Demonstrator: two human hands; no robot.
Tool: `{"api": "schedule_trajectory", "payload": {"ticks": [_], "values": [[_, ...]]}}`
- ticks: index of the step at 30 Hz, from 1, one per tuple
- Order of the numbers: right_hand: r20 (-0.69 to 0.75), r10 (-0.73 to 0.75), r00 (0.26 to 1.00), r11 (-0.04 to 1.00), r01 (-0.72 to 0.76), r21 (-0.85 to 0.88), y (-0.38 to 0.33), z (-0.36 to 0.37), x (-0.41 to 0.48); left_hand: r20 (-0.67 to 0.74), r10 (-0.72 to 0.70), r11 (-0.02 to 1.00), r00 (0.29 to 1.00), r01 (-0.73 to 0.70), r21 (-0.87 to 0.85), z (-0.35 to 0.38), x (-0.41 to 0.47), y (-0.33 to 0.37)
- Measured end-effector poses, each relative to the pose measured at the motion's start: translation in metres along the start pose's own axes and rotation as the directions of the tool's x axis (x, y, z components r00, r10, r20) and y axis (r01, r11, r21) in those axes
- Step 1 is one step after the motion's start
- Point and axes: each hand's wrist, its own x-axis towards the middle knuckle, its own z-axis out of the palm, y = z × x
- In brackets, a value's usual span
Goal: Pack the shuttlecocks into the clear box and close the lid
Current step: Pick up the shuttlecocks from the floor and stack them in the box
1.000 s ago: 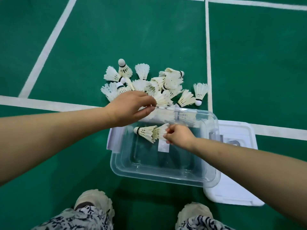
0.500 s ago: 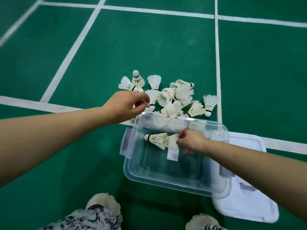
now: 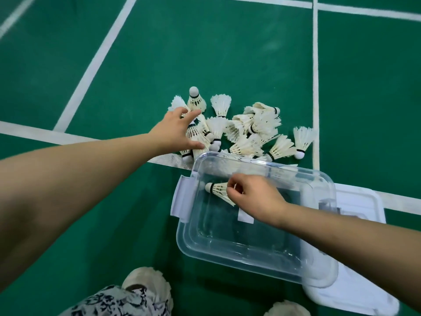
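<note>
court floor [image 3: 205, 53] – green, crossed by white lines [image 3: 98, 58]; fills the frame.

shuttlecock pile [image 3: 250, 133] – white feathered, loosely heaped at centre frame, just above the far rim of the box; some lie on their sides, one at the upper left of the heap stands cork up.

clear box [image 3: 189, 247] – open, lower centre-right, on the floor; pale latch flap [image 3: 180, 199] hanging on its left side, a white label [image 3: 245, 216] showing near its middle.

lid [image 3: 355, 299] – white, flat on the floor at lower right, partly under the box's right end.

left hand [image 3: 175, 131] – reaches from the left edge to the left side of the pile; fingers apart and extended, thumb low, fingertips touching the feathers, nothing clasped.

right hand [image 3: 255, 199] – enters from the lower right, over the inside of the box near its far wall; thumb and curled fingers pinched on the feather end of one shuttlecock.

held shuttlecock [image 3: 217, 189] – lies sideways, cork pointing to frame left, inside the outline of the box; whether it touches the bottom cannot be told.

shoes [image 3: 148, 283] – pale, at the bottom edge, with patterned trousers [image 3: 118, 302] beside the left one.
</note>
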Motion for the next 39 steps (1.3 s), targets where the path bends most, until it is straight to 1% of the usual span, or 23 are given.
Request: {"api": "schedule_trajectory", "payload": {"ticks": [3, 5, 12, 17, 24, 27, 31, 36, 39], "values": [[0.003, -0.008, 1.000, 0.999, 0.008, 0.042, 0.003, 0.001, 0.005, 0.029, -0.053, 0.997, 0.998, 0.051, 0.057, 0.006, 0.007, -0.004], [0.013, -0.013, 1.000, 0.998, 0.013, 0.057, 0.006, 0.004, 0.008, 0.048, -0.061, 0.994, 0.997, 0.056, 0.096, 0.010, 0.011, -0.007], [0.078, -0.013, 0.997, 0.999, 0.010, 0.046, 0.017, 0.013, 0.013, 0.140, 0.011, 0.966, 0.990, -0.046, 0.253, 0.025, 0.014, -0.008], [0.084, -0.022, 0.996, 0.998, 0.017, 0.062, 0.021, 0.012, 0.013, 0.155, 0.007, 0.967, 0.988, -0.047, 0.252, 0.030, 0.014, -0.002], [0.076, -0.025, 0.997, 0.997, 0.019, 0.076, 0.027, 0.010, 0.008, 0.138, -0.020, 0.991, 0.990, 0.002, 0.131, 0.030, 0.008, -0.004], [0.066, -0.018, 0.998, 0.997, 0.013, 0.076, 0.027, 0.006, 0.005, 0.114, -0.022, 0.994, 0.993, 0.010, 0.113, 0.025, 0.004, -0.006], [0.038, -0.023, 0.999, 0.996, 0.019, 0.086, 0.024, -0.001, -0.002, 0.043, -0.020, 0.995, 0.999, 0.016, 0.094, 0.014, -0.003, -0.009], [-0.034, -0.045, 0.998, 0.993, 0.048, 0.110, 0.014, -0.012, -0.015, -0.099, -0.058, 0.997, 0.993, 0.063, 0.052, -0.013, -0.019, -0.009], [-0.071, -0.065, 0.995, 0.992, 0.072, 0.102, 0.008, -0.018, -0.026, -0.175, -0.035, 0.997, 0.984, 0.047, 0.063, -0.031, -0.034, 0.005]]}}
